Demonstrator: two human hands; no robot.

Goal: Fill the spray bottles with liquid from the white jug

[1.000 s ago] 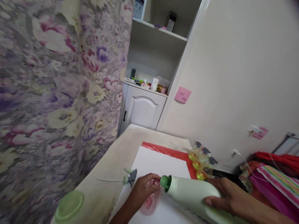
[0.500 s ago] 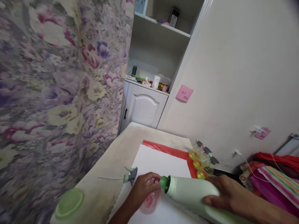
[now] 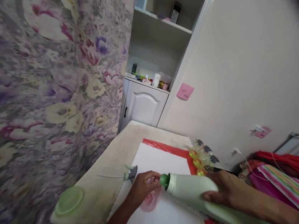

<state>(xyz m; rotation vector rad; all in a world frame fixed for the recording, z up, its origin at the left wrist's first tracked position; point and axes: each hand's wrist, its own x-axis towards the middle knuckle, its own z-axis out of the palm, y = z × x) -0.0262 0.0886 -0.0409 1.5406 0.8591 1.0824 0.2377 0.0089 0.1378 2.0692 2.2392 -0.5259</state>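
Note:
My left hand (image 3: 144, 186) is closed round the neck of a clear pink bottle (image 3: 149, 201) that stands on white paper. Gripped in my right hand (image 3: 225, 189) is a large pale green bottle (image 3: 191, 186), tipped nearly flat with its neck toward the left. Its darker green spout (image 3: 164, 179) is right at the mouth of the pink bottle, by my left fingertips. Whether liquid runs out cannot be made out. Left of my left hand lies a grey and green spray trigger head (image 3: 130, 173) with a thin white tube.
A round green lid (image 3: 69, 200) is at the table's near left. White paper (image 3: 161, 158) lies over a red sheet (image 3: 163, 147). Several yellow bottles (image 3: 197, 161) stand at the right edge by the wall. A white cabinet (image 3: 146, 101) is beyond the table, floral curtain (image 3: 63, 93) at left.
The view has shifted slightly. Both hands keep their holds, and the green spout stays at the pink bottle's mouth.

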